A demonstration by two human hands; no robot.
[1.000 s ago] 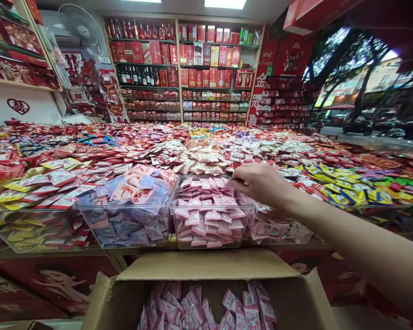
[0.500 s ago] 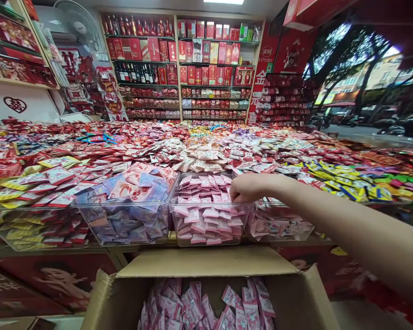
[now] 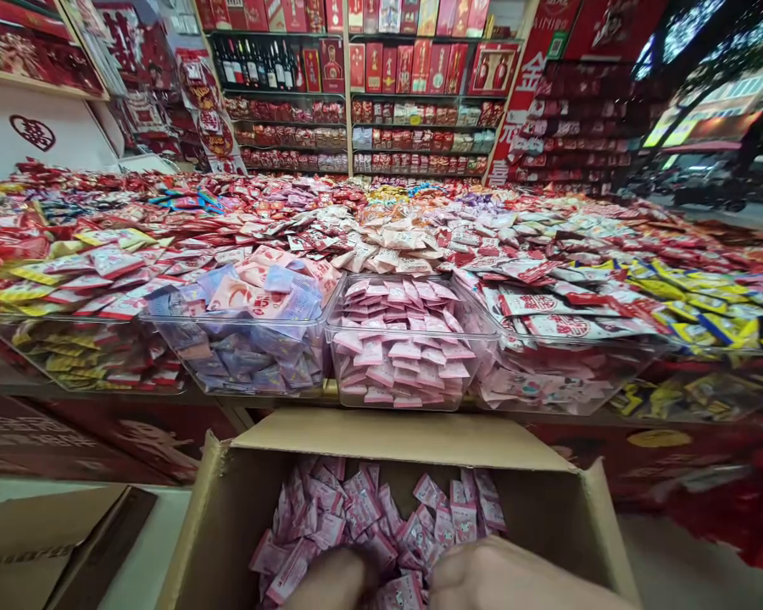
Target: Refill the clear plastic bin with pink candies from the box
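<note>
Both hands are low in the open cardboard box (image 3: 394, 436), over a loose heap of small pink packets (image 3: 362, 508). My left hand (image 3: 334, 580) is dark and blurred at the bottom edge, its fingers not readable. To its right, my right hand (image 3: 476, 572) touches or hovers over the packets, smeared by motion, with its fingertips hidden. Just beyond the box stands a clear plastic bin (image 3: 413, 335) with pink packets (image 3: 407, 364) of the same look laid in rows inside it.
Left of that bin is a clear bin of purple and pink packets (image 3: 247, 339); on its right, one with red-and-white packets (image 3: 547, 313). Heaps of sweets (image 3: 280, 199) cover the counter behind. Another cardboard box (image 3: 44, 542) lies on the floor at left. Stocked shelves (image 3: 349, 110) line the back.
My right hand has left the clear bin of pink packets and come down into the cardboard box. My left hand has entered the view. The camera has tilted down.
</note>
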